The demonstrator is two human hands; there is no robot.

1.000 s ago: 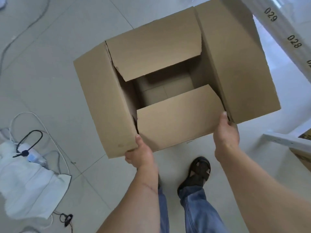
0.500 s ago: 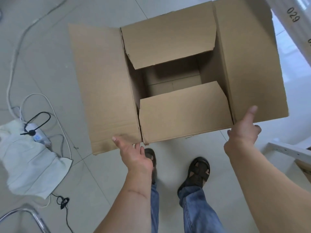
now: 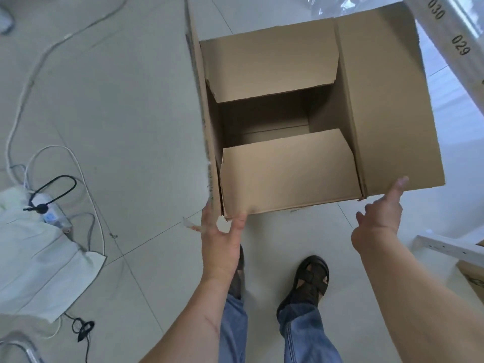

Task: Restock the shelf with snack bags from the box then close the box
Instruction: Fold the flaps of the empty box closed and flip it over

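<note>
The closing step is in hand. The cardboard box (image 3: 324, 121) stands on the floor before the feet, no snack bags seen inside, both short flaps folded in. The left hand (image 3: 222, 244) — fingers straight — touches the upright left flap (image 3: 203, 121); the right hand (image 3: 379, 221), released, touches the right flap (image 3: 392, 100). Next, both long flaps need folding inward.

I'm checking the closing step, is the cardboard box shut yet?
Not yet. The cardboard box has its two short flaps folded inward, but a gap shows the inside, and both long flaps remain unfolded.
</note>
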